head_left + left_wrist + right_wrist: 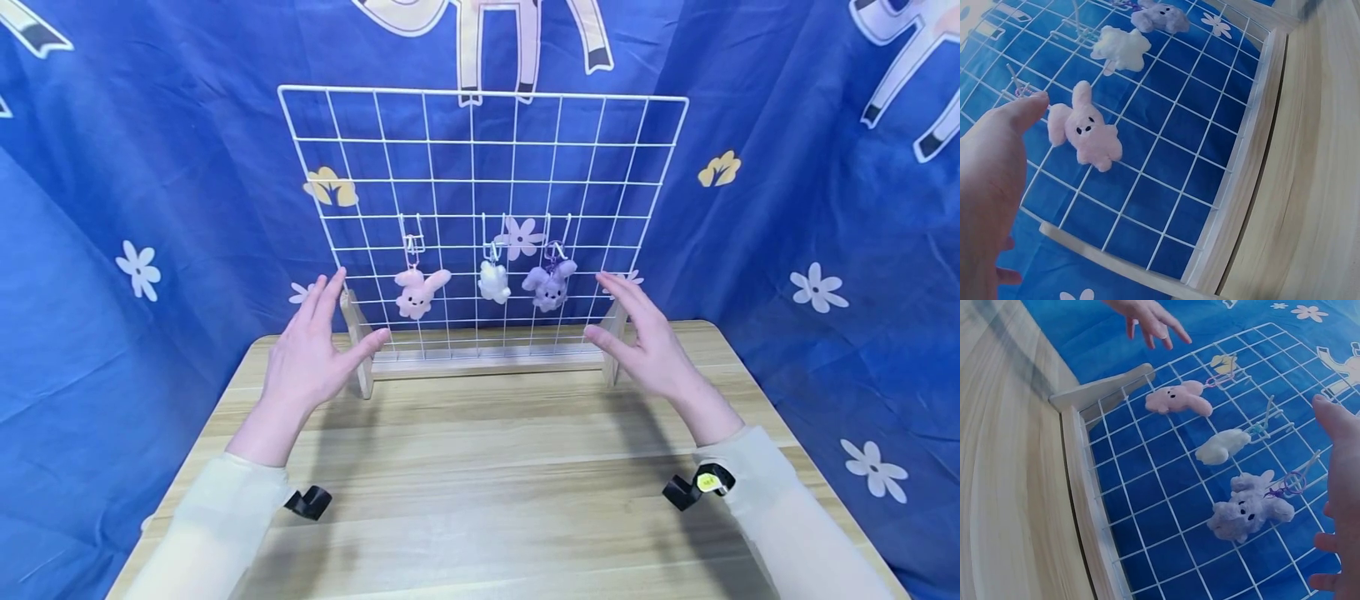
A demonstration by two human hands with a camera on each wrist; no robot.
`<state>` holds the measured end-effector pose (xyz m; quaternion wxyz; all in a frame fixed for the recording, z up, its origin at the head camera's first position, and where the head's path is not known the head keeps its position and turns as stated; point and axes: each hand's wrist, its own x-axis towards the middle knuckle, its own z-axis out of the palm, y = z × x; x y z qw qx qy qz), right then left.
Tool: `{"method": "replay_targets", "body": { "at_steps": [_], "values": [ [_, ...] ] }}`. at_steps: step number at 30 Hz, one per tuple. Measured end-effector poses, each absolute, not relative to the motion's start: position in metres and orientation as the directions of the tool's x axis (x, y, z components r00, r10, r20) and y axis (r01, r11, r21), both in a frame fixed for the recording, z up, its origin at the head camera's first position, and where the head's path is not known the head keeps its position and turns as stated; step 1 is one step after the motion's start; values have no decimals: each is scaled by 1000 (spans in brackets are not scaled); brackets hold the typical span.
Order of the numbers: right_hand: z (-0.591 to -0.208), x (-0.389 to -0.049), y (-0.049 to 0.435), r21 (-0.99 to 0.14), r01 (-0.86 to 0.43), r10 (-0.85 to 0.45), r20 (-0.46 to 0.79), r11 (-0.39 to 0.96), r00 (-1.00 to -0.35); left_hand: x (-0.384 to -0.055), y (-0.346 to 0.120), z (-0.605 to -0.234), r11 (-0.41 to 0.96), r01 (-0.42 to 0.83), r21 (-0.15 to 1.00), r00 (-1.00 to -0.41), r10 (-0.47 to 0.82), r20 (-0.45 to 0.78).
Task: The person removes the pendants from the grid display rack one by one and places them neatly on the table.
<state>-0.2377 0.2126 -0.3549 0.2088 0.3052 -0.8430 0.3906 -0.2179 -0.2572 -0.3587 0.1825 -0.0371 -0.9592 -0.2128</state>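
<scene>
Head cam: L grip (307, 362) & R grip (645, 346) are partly hiding the stand's feet (365, 380); sleeves (213, 525) & worktop (480, 500) are running off the bottom edge, a printed animal (470, 50) off the top; print on the yellow tag (707, 482) is coming out too small to read, ditto any face on the white plush (494, 283). L wrist cam: grid (1141, 170) is running off top & L edges. R wrist cam: R grip is running off R edge.
</scene>
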Motion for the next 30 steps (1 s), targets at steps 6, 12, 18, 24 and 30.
{"method": "replay_targets", "body": {
  "at_steps": [6, 12, 18, 24, 30],
  "values": [
    [-353, -240, 213, -574, -663, -325, 586, 479, -742, -220, -261, -359, 897, 144, 417, -927, -25, 374],
    [-353, -245, 213, -590, -672, -308, 604, 447, -735, -223, -263, -361, 892, 131, 432, -931, -39, 364],
    [-352, -249, 208, -619, -677, -281, 620, 398, -732, -226, -266, -364, 878, 133, 459, -927, -54, 371],
    [-351, -252, 204, -652, -666, -263, 614, 362, -744, -231, -269, -367, 860, 126, 494, -924, -80, 375],
    [-352, -258, 204, -712, -613, -227, 570, 344, -790, -236, -270, -369, 832, 127, 539, -921, -103, 377]
  ]
}}
